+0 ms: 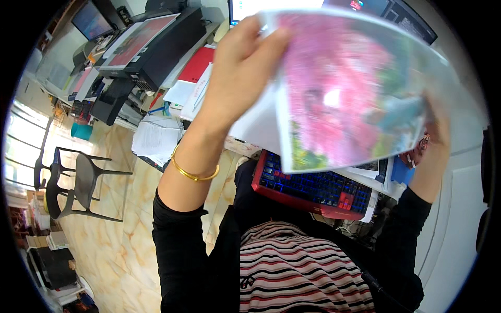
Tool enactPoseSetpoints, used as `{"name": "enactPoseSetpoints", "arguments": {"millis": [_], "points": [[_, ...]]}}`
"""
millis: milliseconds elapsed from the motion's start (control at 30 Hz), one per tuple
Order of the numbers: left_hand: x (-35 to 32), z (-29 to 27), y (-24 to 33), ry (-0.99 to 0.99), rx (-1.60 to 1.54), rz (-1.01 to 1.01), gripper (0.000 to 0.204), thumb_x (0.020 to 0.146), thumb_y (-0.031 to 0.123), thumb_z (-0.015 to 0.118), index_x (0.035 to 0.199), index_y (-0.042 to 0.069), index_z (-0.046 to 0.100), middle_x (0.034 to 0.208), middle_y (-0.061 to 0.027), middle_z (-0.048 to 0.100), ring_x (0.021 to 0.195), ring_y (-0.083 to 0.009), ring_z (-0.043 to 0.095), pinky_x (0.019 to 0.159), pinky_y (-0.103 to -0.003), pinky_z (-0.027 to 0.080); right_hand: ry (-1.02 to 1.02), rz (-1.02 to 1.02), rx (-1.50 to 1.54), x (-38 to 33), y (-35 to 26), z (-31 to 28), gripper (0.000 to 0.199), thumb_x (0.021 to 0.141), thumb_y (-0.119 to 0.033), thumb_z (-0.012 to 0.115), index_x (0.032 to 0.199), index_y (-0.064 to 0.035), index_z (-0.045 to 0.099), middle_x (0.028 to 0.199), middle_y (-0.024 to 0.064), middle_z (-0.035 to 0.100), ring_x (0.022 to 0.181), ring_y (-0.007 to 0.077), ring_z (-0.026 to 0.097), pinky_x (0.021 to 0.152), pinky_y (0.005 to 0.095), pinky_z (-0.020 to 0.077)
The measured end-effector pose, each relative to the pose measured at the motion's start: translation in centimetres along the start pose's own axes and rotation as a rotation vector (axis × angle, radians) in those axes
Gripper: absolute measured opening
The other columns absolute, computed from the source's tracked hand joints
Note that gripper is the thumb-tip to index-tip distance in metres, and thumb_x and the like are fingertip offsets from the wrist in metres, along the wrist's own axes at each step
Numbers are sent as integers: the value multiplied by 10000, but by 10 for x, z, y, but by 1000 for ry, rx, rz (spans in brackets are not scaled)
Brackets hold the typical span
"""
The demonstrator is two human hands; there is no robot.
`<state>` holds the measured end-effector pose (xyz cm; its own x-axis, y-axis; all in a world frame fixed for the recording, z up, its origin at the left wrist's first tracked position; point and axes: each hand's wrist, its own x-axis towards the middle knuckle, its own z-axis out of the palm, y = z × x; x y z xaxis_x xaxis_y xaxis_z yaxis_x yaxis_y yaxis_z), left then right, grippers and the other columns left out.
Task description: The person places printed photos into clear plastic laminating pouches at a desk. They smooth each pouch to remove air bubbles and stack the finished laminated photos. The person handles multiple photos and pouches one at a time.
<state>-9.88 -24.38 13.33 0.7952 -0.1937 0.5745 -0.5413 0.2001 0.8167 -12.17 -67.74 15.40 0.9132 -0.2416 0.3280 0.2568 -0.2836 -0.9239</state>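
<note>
Raised over the desk is a glossy photo print point(334, 88) with a white border, showing a mass of pink blossom, some green and a pale blue shape. It is smeared by motion. My left hand point(242, 70) grips its upper left edge, thumb on the front and the other fingers mostly behind. At the opposite edge my right hand point(437, 120) holds the print, blurred and partly hidden by it. Below the sheet lies a red keyboard point(313, 188) with dark, blue-lit keys, its far part covered by the print.
A black printer point(167, 47) stands at the left, a printed sheet point(143, 39) on top. Papers and a red folder point(197, 65) lie beside it. Behind the print is a monitor point(276, 5). Dark chairs point(86, 180) stand on the tiled floor, left.
</note>
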Motion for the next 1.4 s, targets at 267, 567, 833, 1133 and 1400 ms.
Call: {"name": "enactPoseSetpoints", "arguments": {"millis": [267, 567, 833, 1133, 1400], "points": [[-124, -112, -126, 359, 293, -823, 231, 847, 263, 681, 812, 58, 581, 729, 11, 575, 647, -64, 549, 539, -221, 487, -685, 376, -103, 29, 118, 227, 306, 793, -189, 710, 1037, -19, 637, 932, 44, 633, 826, 121, 578, 747, 273, 459], [-178, -131, -145, 526, -172, -1064, 194, 895, 238, 602, 920, 46, 606, 828, -18, 624, 748, -106, 606, 653, -275, 559, -833, 304, -429, 27, 182, 285, 317, 773, -205, 712, 997, 10, 648, 878, 40, 632, 774, 111, 548, 709, 263, 433], [-178, -145, -140, 488, -239, -1160, 160, 887, 181, 581, 917, 26, 604, 842, -37, 625, 759, -118, 611, 649, -297, 571, -787, 261, -484, 22, 189, 282, 296, 785, -189, 697, 997, 13, 655, 866, 95, 657, 782, 138, 573, 739, 294, 453], [-167, -149, -141, 442, -180, -1144, 160, 875, 184, 571, 899, 29, 606, 825, -32, 623, 745, -105, 605, 637, -282, 566, -776, 247, -547, 26, 205, 285, 276, 788, -167, 692, 1012, -8, 663, 873, 74, 662, 777, 125, 571, 751, 289, 453], [-163, -151, -142, 392, -34, -1164, 130, 847, 187, 581, 858, 60, 604, 794, -17, 617, 741, -92, 601, 635, -273, 556, -815, 277, -484, 26, 196, 285, 336, 750, -223, 719, 998, -3, 667, 862, 72, 653, 765, 138, 571, 741, 296, 449]]}}
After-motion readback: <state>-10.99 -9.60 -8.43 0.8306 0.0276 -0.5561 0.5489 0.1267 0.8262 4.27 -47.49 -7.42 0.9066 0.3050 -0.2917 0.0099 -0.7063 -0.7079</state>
